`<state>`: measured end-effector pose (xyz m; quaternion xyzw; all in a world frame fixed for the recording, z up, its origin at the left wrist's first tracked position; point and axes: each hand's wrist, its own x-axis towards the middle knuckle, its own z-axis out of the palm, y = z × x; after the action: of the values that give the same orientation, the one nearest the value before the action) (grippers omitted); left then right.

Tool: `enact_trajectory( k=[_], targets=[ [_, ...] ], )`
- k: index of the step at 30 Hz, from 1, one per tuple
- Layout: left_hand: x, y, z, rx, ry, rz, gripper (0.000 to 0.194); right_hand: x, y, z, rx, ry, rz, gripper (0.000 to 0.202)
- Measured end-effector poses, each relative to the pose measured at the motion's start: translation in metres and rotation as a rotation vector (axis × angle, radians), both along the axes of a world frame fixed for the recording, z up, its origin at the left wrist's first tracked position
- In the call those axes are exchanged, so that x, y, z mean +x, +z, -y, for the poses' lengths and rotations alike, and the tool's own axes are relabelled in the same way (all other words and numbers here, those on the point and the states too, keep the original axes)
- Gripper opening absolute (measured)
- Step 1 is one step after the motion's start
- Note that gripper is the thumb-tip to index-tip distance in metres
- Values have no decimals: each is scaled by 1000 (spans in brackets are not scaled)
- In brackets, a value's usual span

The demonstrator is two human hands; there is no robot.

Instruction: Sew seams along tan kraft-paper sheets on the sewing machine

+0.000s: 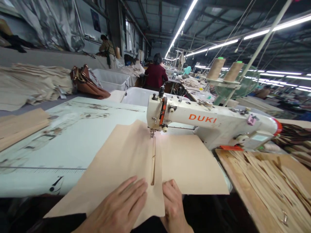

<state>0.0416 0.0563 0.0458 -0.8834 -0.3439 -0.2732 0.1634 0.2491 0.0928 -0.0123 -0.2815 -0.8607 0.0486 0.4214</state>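
A large beige panel [109,161] lies across the bed of a white sewing machine [179,115]. A narrow slot in it shows a zipper [153,161] with a small gold-coloured pull. The slot's far end lies under the presser foot [152,133]. My left hand [123,202] rests flat on the panel, left of the zipper's near end, fingers stretched out. At the panel's near right edge, my right hand [172,202] is closed with its fingers curled, gripping that edge. Its fingertips are partly hidden.
Beige pieces [21,124] lie stacked at the left, near a brown bag [88,82]. To the right, a wooden board [233,165] carries zipper strips [269,181]. Two thread cones [216,68] stand behind the machine. A white bin [136,94] and a person in dark red [156,74] are beyond.
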Motion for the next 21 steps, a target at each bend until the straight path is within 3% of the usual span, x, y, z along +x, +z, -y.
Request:
enact_trajectory(
  k=[3,7,15,21],
  targets=[
    [-5,-3,-3,13,3,-102,33,0,-2,0,37,-31,-1,31],
    [-5,0,-6,23,-9,-100,34,-1,-4,0,46,-41,-37,31],
    [-1,-9,-2,-25,10,-87,39,0,-6,1,27,-31,-45,31],
    [3,-4,0,-48,33,-79,40,-4,-12,0,57,-49,-79,32]
  ],
)
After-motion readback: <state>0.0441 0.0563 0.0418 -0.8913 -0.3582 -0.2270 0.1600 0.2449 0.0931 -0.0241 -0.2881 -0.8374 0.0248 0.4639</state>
